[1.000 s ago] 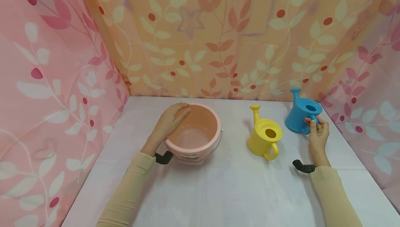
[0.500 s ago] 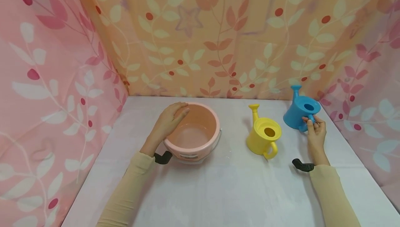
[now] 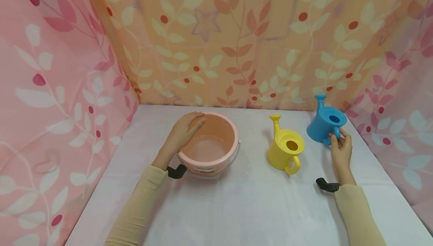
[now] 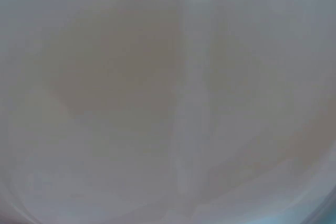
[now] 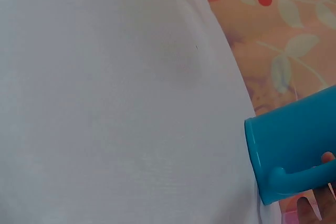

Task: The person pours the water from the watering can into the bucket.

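A pink bucket (image 3: 209, 163) stands on the white-covered table with its wire handle down. My left hand (image 3: 181, 131) rests on the bucket's left rim, its fingers fairly straight and its thumb over the opening. At the far right a blue watering can (image 3: 321, 125) sits upright. My right hand (image 3: 342, 150) is at that can's handle, thumb on the near side. In the right wrist view a fingertip (image 5: 328, 157) shows inside the handle loop, with other fingers below it. Between bucket and blue can stands a yellow watering can (image 3: 285, 152). The left wrist view is a pale blur.
The tabletop (image 3: 236, 212) reaches back to an orange leaf-print curtain (image 3: 236, 50). Pink patterned curtains (image 3: 61, 107) hang along both sides. A small black device (image 3: 327, 185) is worn at each wrist.
My right hand has drawn slightly back toward me, with less of its fingers showing round the blue can's handle. The blue can has shifted a little to the left. My left hand has stayed put.
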